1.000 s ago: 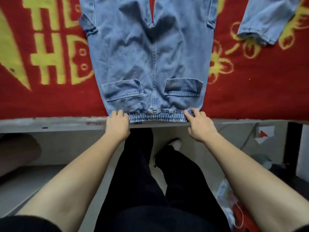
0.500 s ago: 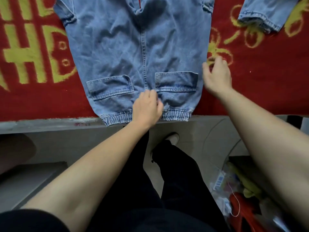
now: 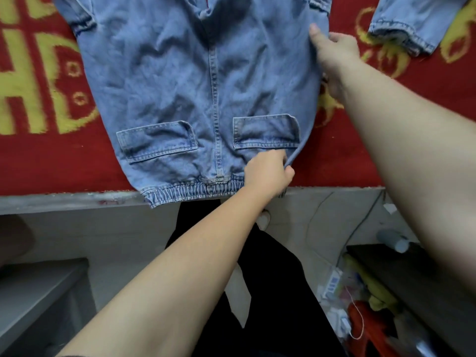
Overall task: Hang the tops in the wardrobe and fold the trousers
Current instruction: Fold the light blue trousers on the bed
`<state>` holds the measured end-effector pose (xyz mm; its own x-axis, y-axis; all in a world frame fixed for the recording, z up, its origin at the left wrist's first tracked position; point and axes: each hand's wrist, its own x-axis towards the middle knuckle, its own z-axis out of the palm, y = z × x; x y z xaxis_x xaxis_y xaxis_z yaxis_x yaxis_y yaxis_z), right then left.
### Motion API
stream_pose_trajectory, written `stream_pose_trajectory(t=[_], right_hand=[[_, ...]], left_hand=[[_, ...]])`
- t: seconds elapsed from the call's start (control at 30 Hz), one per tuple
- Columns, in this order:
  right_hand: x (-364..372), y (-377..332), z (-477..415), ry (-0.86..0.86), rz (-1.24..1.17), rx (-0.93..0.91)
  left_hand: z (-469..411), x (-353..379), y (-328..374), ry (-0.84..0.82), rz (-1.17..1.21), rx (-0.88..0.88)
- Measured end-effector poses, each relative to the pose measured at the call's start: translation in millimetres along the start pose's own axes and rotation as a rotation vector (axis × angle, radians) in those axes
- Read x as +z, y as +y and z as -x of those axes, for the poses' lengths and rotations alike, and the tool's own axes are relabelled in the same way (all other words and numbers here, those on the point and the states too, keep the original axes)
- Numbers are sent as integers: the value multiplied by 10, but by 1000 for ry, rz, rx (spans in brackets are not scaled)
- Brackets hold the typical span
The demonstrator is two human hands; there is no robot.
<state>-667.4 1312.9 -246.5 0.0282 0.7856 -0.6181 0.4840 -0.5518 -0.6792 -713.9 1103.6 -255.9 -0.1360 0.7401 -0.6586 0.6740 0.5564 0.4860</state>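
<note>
A pair of blue jeans (image 3: pixel 193 86) lies flat, back side up, on a red blanket (image 3: pixel 360 150) with yellow patterns. The elastic waistband (image 3: pixel 190 193) is nearest the person, at the blanket's edge.

A second ago, each hand rested on one corner of the waistband. Now both have moved to the jeans' right edge. The left hand (image 3: pixel 268 173) has crossed over, and its fingers pinch the edge just above the waistband, lifting it a little. The right hand (image 3: pixel 334 52) grips the same edge farther up, thumb on top of the cloth. This looks like the start of folding the right half over the left, so the folding is only beginning.

Count:
- one pair of jeans
- two back pockets, left (image 3: pixel 157 140) and right (image 3: pixel 266 131)
- two hands
- one separate denim cuff (image 3: pixel 401 34) at the upper right; which garment it belongs to cannot be told
</note>
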Motion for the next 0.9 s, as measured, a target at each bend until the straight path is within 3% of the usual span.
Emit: stream_pose_trajectory(t=[0.17, 0.33, 0.47, 0.7, 0.9], right_hand=[[261, -573, 50, -59, -8, -148], [1124, -1217, 314, -118, 55, -344], [2050, -1547, 610, -240, 159, -444], [3289, -1305, 797, -443, 583, -559], [3593, -948, 735, -556, 741, -538]], left_hand=[[222, -551, -313, -149, 277, -10], [567, -1362, -894, -86, 598, -96], [826, -1819, -1562, 39, 685, -253], [836, -1648, -2486, 24, 711, -504], [669, -1493, -2783, -84, 756, -563]])
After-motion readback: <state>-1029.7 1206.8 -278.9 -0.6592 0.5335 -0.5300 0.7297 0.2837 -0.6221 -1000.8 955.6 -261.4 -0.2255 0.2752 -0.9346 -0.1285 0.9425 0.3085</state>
